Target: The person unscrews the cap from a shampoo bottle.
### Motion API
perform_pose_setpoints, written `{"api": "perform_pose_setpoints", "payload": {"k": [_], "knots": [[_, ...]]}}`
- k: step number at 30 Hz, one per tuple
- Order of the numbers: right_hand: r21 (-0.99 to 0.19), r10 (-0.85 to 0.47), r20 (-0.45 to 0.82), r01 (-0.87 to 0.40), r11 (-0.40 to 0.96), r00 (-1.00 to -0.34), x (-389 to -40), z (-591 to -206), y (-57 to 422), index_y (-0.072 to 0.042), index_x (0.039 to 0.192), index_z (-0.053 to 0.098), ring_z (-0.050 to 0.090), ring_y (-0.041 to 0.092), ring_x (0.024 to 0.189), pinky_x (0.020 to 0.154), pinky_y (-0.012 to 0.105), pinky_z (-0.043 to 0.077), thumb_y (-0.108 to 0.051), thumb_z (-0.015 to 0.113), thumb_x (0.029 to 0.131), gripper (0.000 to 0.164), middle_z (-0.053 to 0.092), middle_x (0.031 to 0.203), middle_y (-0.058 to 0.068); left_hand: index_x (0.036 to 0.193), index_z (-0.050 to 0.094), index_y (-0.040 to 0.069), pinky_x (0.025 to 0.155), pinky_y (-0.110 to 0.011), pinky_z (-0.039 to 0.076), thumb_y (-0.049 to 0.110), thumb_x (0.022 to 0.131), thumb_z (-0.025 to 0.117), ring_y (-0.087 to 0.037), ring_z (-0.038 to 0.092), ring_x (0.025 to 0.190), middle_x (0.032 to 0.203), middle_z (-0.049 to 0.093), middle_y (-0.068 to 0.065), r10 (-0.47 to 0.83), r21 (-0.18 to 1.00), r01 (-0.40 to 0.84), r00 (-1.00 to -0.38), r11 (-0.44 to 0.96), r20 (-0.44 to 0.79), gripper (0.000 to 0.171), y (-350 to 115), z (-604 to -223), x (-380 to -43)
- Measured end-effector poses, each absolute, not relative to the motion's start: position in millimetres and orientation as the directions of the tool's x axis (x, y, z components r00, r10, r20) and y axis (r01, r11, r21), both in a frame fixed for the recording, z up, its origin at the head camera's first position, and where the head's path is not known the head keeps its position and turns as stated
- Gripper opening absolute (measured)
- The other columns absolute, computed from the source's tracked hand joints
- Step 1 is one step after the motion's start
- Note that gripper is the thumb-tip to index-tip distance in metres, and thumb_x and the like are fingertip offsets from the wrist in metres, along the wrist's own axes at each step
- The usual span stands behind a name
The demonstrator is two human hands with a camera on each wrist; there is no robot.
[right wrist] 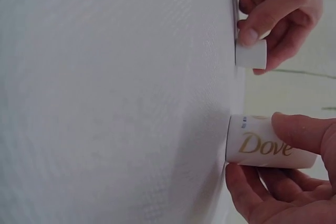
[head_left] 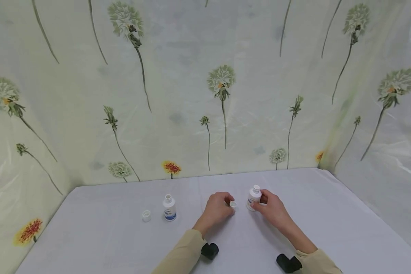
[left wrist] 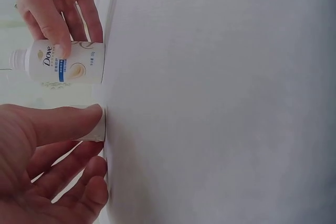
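My left hand (head_left: 216, 209) pinches a small white bottle cap (head_left: 233, 204) between thumb and fingers, down at the tabletop. In the right wrist view that cap (right wrist: 251, 54) has its flat end toward the table. To its right, my right hand (head_left: 274, 211) grips a small white Dove bottle (head_left: 253, 198) around its body. This bottle stands upright with its base on the table and its neck uncapped. In the left wrist view the gold and blue label of the bottle (left wrist: 73, 69) faces the camera. Cap and bottle are a short gap apart.
A second uncapped white bottle (head_left: 169, 208) with a blue label stands left of my left hand, and a loose white cap (head_left: 146, 215) lies beside it. The white-covered table (head_left: 96, 228) meets a dandelion-printed curtain (head_left: 178, 114) at its back. Black wrist devices (head_left: 210, 251) sit by both sleeves.
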State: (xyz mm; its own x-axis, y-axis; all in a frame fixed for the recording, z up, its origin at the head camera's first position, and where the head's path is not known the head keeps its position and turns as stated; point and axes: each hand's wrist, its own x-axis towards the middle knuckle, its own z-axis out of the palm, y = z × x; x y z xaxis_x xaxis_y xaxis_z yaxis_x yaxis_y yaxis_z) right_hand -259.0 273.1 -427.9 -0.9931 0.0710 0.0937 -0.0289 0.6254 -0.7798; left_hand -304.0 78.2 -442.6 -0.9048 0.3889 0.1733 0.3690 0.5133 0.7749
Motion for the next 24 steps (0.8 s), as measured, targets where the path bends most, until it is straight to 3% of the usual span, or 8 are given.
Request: {"api": "perform_pose_setpoints", "payload": {"k": [14, 24], "knots": [[-0.789, 0.08, 0.08, -0.015, 0.615, -0.994, -259, -431, 277, 0.008, 0.134, 0.048, 0.055, 0.043, 0.118, 0.09, 0.049, 0.051, -0.01, 0.07, 0.09, 0.052, 0.057, 0.128, 0.029, 0.095, 0.071, 0.004, 0.067, -0.026, 0.044, -0.002, 0.073, 0.074, -0.01, 0.052, 0.071, 0.081, 0.064, -0.001, 0.405, 0.816, 0.374, -0.894, 0.44, 0.191, 0.022, 72, -442, -302], [-0.809, 0.07, 0.12, -0.057, 0.585, -0.99, -251, -432, 285, 0.009, 0.133, 0.048, 0.056, 0.042, 0.118, 0.09, 0.047, 0.05, -0.011, 0.072, 0.089, 0.055, 0.058, 0.128, 0.028, 0.101, 0.071, 0.003, 0.067, -0.027, 0.047, 0.004, 0.079, 0.078, -0.012, 0.056, 0.074, 0.088, 0.065, -0.003, 0.368, 0.852, 0.297, -0.92, 0.43, 0.134, 0.023, 58, -443, -302]]}}
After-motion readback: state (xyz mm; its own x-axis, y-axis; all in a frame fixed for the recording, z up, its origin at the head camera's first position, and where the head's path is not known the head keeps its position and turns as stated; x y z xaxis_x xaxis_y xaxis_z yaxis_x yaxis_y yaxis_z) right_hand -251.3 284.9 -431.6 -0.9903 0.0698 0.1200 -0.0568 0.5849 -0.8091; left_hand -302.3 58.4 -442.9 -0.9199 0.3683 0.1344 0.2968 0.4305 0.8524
